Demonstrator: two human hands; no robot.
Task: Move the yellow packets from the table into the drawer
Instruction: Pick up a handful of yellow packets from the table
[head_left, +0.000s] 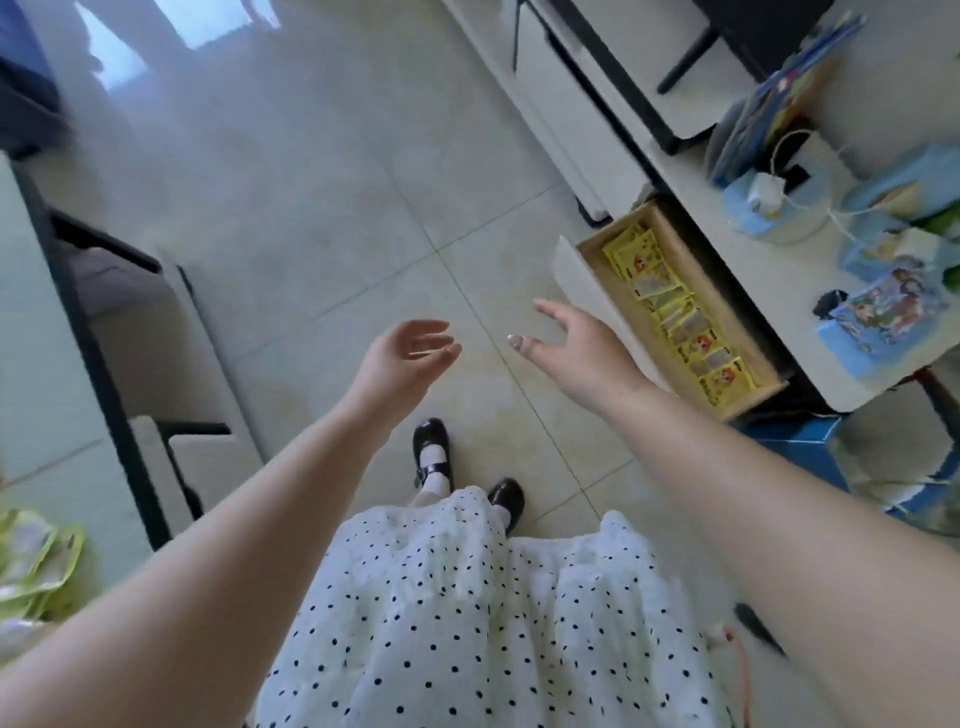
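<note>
A wooden drawer (576, 278) with a white front stands pulled out of a white cabinet on the right. Several yellow packets (680, 317) lie in a row inside it. More yellow-green packets (36, 561) lie blurred at the far left edge, on a surface I can barely see. My right hand (582, 348) hovers open over the floor just left of the drawer front, holding nothing. My left hand (405, 358) is also open and empty, fingers loosely curled, over the tiled floor in the middle.
The white cabinet top (779, 291) carries blue picture books, a white charger with cable and blue packets. A low white table with black frame (119, 338) stands on the left. My feet in black shoes (431, 452) stand on the tiled floor between both.
</note>
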